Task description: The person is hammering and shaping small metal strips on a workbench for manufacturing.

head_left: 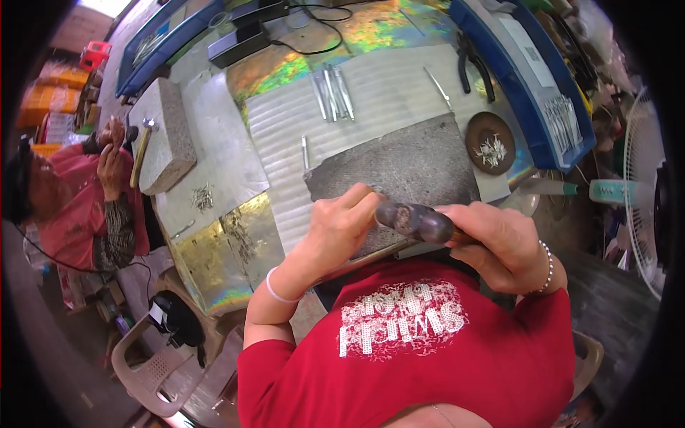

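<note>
My right hand (503, 239) is wrapped round the handle of a hammer (421, 222). Its dark, rounded metal head is up above the near edge of a grey stone slab (399, 160). Close to the hammer head, my left hand (344, 222) is closed in a pinch over the slab. Whatever lies between its fingertips is hidden. Right of the slab stands a round brown dish (489, 144) with small silvery pieces in it. A thin metal tool (305, 152) lies by the slab's left corner, and several silvery rods (332, 93) lie beyond it.
Black-handled pliers (474, 68) and a thin pointed tool (437, 85) lie at the back right. A blue bin (571, 135) holds metal strips, beside a fan (642, 192). At left, a co-worker (85, 200) sits by a stone block (168, 135) with a second hammer (141, 153).
</note>
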The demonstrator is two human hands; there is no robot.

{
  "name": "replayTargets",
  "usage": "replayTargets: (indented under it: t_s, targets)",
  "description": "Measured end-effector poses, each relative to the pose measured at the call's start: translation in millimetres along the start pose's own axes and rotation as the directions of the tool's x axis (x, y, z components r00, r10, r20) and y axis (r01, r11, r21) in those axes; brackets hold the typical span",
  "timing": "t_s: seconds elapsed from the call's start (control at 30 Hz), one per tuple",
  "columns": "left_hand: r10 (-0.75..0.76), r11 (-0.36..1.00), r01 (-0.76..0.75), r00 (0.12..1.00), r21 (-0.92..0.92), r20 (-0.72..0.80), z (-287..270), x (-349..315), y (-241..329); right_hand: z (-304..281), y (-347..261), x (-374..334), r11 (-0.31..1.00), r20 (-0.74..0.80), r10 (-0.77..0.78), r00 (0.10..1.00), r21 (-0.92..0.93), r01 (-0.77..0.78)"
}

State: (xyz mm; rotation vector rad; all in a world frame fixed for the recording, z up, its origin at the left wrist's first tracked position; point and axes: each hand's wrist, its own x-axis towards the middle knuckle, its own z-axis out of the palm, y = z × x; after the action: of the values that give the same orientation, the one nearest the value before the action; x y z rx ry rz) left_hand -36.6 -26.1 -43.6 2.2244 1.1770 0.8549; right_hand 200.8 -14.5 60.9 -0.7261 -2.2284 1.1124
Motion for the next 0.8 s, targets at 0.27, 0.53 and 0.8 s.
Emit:
replayTargets:
  t_s: [0.27,0.53,0.8]
  targets:
    - [0.047,0.999,-0.048,0.998,-0.021,-0.041,2,-1,-3,1,-11,5,0.982,0.015,-0.075,0.997,-0.174,0.077]
    - [0.044,0.998,-0.046,0.998,-0.046,-0.037,2,0,-5,2,-13,6,0.958,0.078,-0.059,0.995,-0.274,0.078]
    - [0.045,0.998,-0.047,0.998,-0.050,-0.049,1,-1,-3,4,-13,8,0.951,0.064,-0.093,0.994,-0.290,0.107]
